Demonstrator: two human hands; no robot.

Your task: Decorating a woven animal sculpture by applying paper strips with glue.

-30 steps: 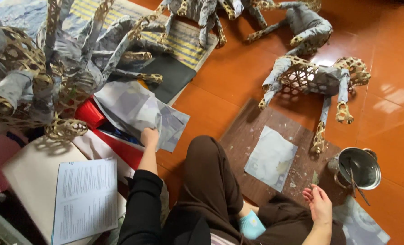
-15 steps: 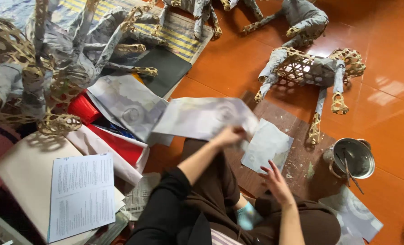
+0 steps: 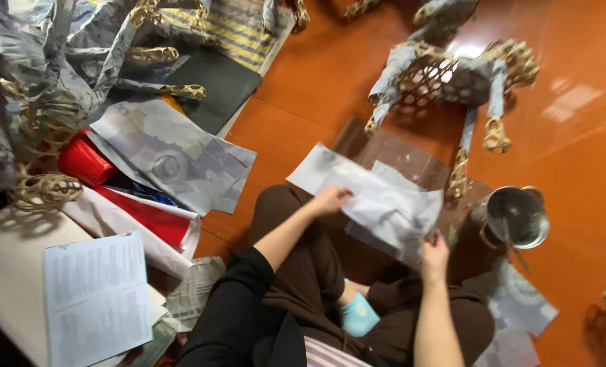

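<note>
Steel pot (image 3: 517, 216) stands on the orange floor (image 3: 575, 156), a stick in it, other contents indistinct. Left hand (image 3: 331, 200) and right hand (image 3: 434, 256) pinch a pale paper sheet (image 3: 377, 197) above the lap; fingertips partly hidden.

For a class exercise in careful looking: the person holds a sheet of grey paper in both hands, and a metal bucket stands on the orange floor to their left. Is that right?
Not quite. The head view shows the metal bucket on the person's right, not their left. The rest holds: the left hand and right hand both grip the sheet of grey paper, above the orange floor.
</note>
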